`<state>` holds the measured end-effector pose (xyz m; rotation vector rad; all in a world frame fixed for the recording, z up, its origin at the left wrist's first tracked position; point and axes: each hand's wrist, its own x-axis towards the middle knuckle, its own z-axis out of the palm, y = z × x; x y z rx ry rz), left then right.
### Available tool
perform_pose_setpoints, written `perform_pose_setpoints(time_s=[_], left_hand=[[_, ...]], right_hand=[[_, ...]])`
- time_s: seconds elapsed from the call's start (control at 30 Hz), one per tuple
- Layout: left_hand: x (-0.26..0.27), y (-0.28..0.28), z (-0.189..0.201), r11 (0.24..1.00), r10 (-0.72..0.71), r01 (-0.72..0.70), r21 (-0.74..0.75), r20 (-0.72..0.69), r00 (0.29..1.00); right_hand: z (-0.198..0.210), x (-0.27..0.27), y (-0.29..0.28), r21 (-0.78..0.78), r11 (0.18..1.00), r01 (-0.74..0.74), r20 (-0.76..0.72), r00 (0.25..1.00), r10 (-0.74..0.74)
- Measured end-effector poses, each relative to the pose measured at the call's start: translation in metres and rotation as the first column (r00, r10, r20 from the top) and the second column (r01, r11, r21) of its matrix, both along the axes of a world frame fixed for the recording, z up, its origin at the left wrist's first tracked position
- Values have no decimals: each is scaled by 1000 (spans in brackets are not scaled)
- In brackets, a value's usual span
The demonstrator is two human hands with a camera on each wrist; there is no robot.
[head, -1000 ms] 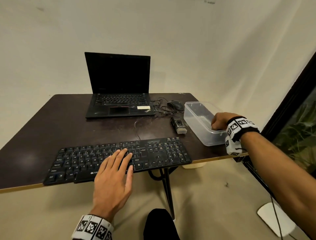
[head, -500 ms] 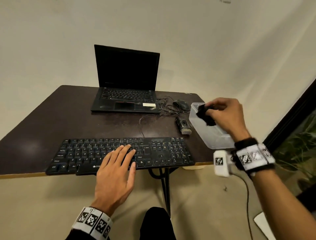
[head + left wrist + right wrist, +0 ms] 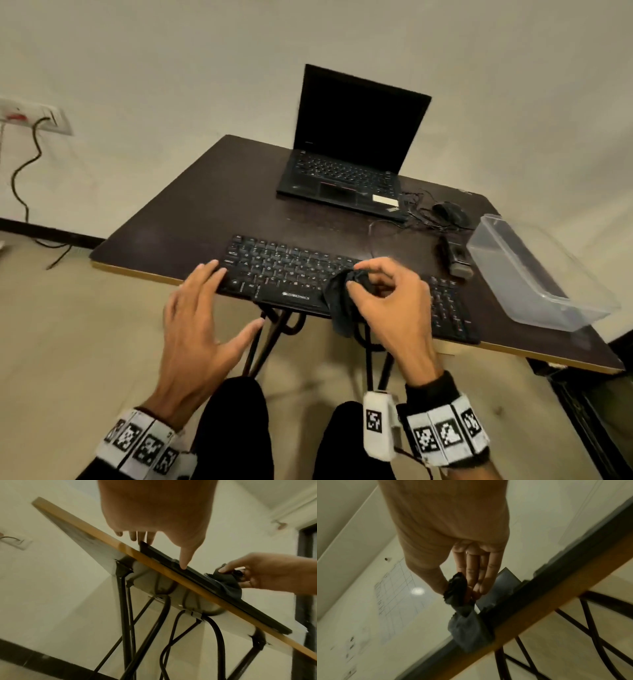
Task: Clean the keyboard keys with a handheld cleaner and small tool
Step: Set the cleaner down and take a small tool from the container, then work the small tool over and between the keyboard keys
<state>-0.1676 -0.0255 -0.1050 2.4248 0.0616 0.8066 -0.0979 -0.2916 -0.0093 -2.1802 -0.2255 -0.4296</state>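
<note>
The keyboard point(image 3: 329, 281) lies along the bench's point(image 3: 191, 219) near edge. The right hand point(image 3: 390, 308) pinches a dark cloth point(image 3: 337, 301) over its front edge; the left hand point(image 3: 202, 325), fingers spread, touches its left end.

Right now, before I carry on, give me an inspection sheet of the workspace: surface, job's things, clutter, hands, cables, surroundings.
Surface: dark table with a pale wooden edge.
Job's things: black keyboard at the near edge; dark cloth draped over its front; handheld cleaner lying beyond it.
Clutter: open laptop, mouse, clear plastic box.
Hands: left hand open, fingertips at the keyboard's left end; right hand pinches the cloth.
Cables: thin leads tangled beside the laptop; a cable hangs from the wall socket.
Surroundings: pale wall, beige floor.
</note>
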Motion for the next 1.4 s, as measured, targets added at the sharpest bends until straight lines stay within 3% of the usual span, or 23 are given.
perform_pose_setpoints(time_s=[0.1,0.17,0.27,0.37,0.7,0.8,0.93,1.17,1.4], left_hand=[[2,18,-8,994,-13,6,-109,-69,998],[3,15,-10,987,-20,13,-161,-42,999],[6,11,-11,968,2,-3,-251,-5,1000],[7,10,-12,969,-1,-1,-248,-5,1000],[17,3,-13,918,44,-13,-397,70,997],[20,6,-16,921,48,-6,-390,99,994],[22,6,-23,932,40,11,-363,131,991],[25,4,-27,943,61,-7,-332,154,986],[25,2,-21,945,75,-30,-327,128,989]], right_hand=[[-20,-6,31,-107,993,-57,69,996,65],[-32,-10,40,-170,979,-110,108,986,129],[-44,-16,39,-218,957,-190,94,972,214],[-50,-12,27,-267,942,-203,85,969,233],[-41,6,61,-82,987,-136,201,968,150],[-36,4,112,-119,967,-226,221,944,247],[-39,3,156,-309,918,-248,206,925,320],[-36,4,138,-410,869,-278,184,908,377],[-43,-11,106,-329,939,-96,260,947,188]])
